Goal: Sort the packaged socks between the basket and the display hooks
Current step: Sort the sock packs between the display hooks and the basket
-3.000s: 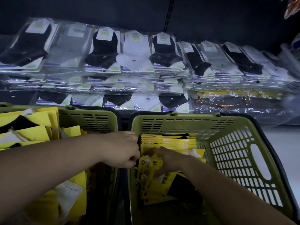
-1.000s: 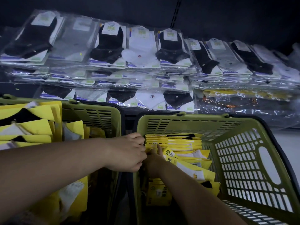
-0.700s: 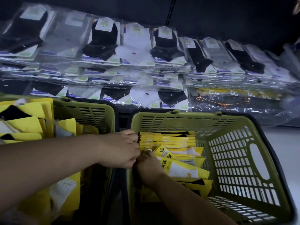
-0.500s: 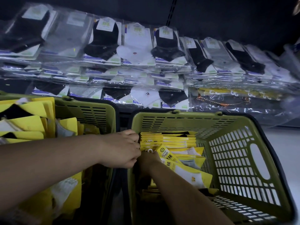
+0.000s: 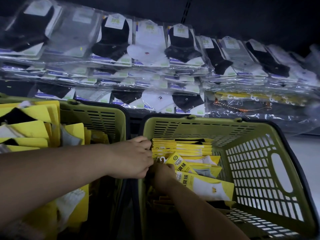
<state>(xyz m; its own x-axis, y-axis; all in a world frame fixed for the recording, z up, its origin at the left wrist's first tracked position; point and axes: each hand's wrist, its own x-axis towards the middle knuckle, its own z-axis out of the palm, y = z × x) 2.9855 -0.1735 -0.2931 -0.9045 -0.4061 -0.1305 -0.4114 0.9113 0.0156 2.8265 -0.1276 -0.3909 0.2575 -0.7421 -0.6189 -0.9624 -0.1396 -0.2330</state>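
— Since three seconds back, the right hand (image 5: 161, 175) has been sunk lower along the left wall of the right basket (image 5: 259, 170), and several yellow sock packs (image 5: 204, 186) have been tipped up on edge.
— How are the hands shown from the head camera?
— The left hand (image 5: 133, 158) is curled against the hanger ends of the flat stack (image 5: 181, 146) by the far wall; whether anything is pinched cannot be told. The right hand's fingers are buried beside the tipped packs, so its hold cannot be told either.
— How is the step best done?
— Probably a few packs should be gathered with their white hanger hooks (image 5: 162, 159) lined up, while the stack is steadied by the left hand. That way they could be threaded together onto the display hooks. The bagged socks (image 5: 114, 38) overhead should be cleared when the packs are lifted.
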